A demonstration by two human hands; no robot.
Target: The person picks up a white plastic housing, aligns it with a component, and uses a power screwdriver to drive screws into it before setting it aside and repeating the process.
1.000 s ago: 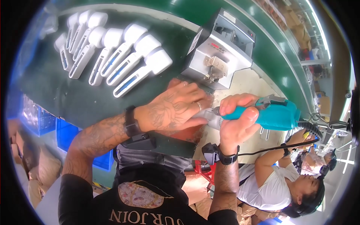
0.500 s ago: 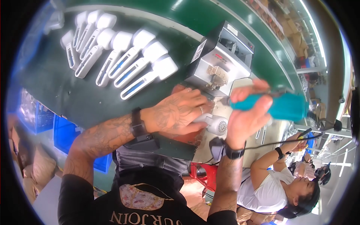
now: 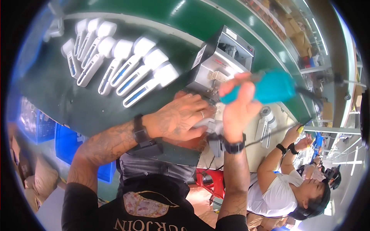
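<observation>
My left hand [image 3: 183, 115] is closed around a white handheld device [image 3: 210, 125] with a round head. Its fingers and my right wrist hide most of it. My right hand [image 3: 239, 106] grips a teal electric screwdriver [image 3: 274, 87], tilted so that its nose points left and down toward my left fingers. Motion blurs the tool, and I cannot tell whether its tip touches the device. Just behind both hands stands a grey and black screw feeder [image 3: 221, 57].
Several white devices [image 3: 142, 86] with slotted handles lie at the left of the green table [image 3: 115, 119]. Another white device [image 3: 265, 125] lies on the right. Blue bins [image 3: 67, 142] stand below the left edge. A co-worker [image 3: 273, 188] sits at the right; a dark cable [image 3: 269, 136] crosses nearby.
My right hand has moved left and slightly up with the screwdriver, now covering part of the held device's head. My left hand stays nearly in place. The co-worker's hands have shifted.
</observation>
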